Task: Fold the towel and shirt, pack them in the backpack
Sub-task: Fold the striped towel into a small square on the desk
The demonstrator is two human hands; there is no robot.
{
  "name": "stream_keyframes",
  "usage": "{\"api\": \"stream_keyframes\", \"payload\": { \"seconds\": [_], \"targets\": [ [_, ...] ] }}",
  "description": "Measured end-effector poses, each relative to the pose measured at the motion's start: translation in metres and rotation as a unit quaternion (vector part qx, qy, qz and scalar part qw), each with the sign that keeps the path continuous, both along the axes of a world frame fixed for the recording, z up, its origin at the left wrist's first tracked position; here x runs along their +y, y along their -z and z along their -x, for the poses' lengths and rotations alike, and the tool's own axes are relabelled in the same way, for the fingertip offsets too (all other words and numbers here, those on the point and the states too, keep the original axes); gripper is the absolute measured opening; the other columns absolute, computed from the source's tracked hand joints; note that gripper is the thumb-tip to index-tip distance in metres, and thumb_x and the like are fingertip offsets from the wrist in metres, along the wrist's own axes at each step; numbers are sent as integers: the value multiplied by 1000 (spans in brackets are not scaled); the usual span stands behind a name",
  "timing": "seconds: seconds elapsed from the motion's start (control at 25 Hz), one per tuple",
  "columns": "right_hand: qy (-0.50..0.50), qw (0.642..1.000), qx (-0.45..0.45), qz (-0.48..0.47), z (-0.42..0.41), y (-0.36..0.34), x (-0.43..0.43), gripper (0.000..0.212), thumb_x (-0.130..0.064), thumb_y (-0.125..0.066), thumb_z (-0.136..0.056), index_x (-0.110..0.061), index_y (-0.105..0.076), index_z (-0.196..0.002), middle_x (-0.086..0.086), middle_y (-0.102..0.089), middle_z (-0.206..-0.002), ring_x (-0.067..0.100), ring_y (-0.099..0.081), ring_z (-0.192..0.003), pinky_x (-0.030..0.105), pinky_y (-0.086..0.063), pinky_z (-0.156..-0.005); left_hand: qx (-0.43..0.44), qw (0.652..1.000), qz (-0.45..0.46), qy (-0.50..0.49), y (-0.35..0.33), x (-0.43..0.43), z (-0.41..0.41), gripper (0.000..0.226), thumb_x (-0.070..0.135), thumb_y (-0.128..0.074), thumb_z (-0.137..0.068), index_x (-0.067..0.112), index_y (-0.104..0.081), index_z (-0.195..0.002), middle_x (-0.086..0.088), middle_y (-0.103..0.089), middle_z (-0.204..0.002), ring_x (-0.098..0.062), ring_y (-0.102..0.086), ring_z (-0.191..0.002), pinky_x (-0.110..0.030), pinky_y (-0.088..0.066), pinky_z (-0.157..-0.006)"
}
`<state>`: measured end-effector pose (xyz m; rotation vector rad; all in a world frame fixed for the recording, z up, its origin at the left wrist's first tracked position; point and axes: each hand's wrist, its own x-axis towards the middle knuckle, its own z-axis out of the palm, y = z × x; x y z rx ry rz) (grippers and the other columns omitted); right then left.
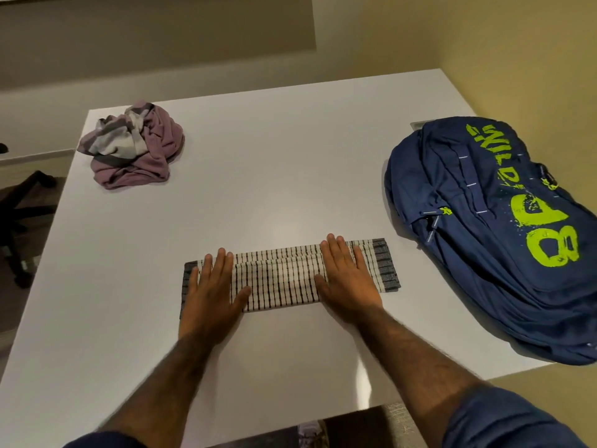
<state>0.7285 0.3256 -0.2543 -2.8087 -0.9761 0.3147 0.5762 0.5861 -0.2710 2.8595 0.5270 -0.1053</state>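
While the white table (274,176) serves as the flat work surface, the blue backpack (491,227) lies on its side at the right edge, and the crumpled, unfolded shirt (135,150) sits at the far left corner, both well apart from the folding area. The striped towel (281,276) lies near the front edge, folded into a narrow band. The left hand (210,292) and right hand (345,279) press flat on it, fingers straight, grasping nothing, probably to set the crease.
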Motion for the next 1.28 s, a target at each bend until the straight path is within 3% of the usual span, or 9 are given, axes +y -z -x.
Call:
{"api": "stream_keyframes", "payload": {
  "seconds": [0.12,0.24,0.64,0.68,0.76,0.84,0.92,1.04,1.28],
  "targets": [
    [22,999,-11,33,-15,1,-22,74,-53,-17,-103,-17,13,-160,2,21,-168,16,22,-153,44,9,-126,10,1000,-6,0,-3,10,7,83,68,-18,-98,22,0,-164,1,4,-172,-21,9,-158,-48,-8,-128],
    [22,998,-36,41,-27,4,-44,74,-53,-17,-104,-12,6,-162,6,13,-170,20,15,-156,45,3,-127,22,1000,-20,-3,-4,9,5,84,70,-16,-97,22,3,-164,0,7,-172,-21,10,-158,-48,-7,-128],
    [30,998,-22,42,-42,8,-63,69,-52,-13,-107,-17,9,-162,2,15,-169,17,15,-155,51,3,-126,68,997,-46,-7,-11,41,28,73,64,2,-100,24,20,-159,7,28,-167,-13,28,-152,-46,13,-126],
    [48,998,-27,17,-41,4,-65,66,-46,-20,-108,-17,4,-162,4,10,-170,19,10,-156,51,-1,-126,67,997,-33,-6,-15,44,29,71,62,4,-100,25,21,-159,8,29,-166,-12,30,-151,-45,15,-125],
    [116,990,-79,-34,-39,-10,-70,60,-29,-42,-103,-11,-24,-157,15,-23,-164,31,-23,-151,52,-23,-122,51,999,-15,-3,-24,48,34,68,57,2,-101,27,19,-159,9,27,-166,-10,28,-152,-41,17,-125],
    [193,970,-143,-35,-39,-22,-76,41,-23,-60,-95,-8,-54,-132,18,-57,-129,35,-54,-119,53,-45,-100,32,999,-37,16,-29,55,44,64,50,-5,-105,25,11,-162,8,17,-170,-13,19,-155,-39,14,-125],
    [258,961,-96,22,-42,-32,-79,29,-33,-64,-93,-11,-62,-112,13,-64,-107,32,-59,-102,49,-46,-89,38,996,-73,41,-32,62,52,62,44,-7,-106,22,2,-164,4,6,-172,-18,10,-158,-41,10,-126],
    [333,939,62,59,-51,-35,-72,37,-42,-65,-89,-14,-60,-113,10,-66,-110,31,-61,-105,47,-43,-93,75,991,-96,58,-32,70,55,62,41,-9,-106,20,-11,-164,0,-2,-172,-22,4,-158,-41,11,-126],
    [424,887,183,13,-65,-35,-53,43,-24,-76,-79,-8,-61,-115,16,-67,-112,38,-64,-100,51,-55,-89,85,995,-49,18,-32,83,44,66,52,-25,-105,28,-5,-163,3,19,-169,-17,26,-153,-41,20,-123]
  ]
}}
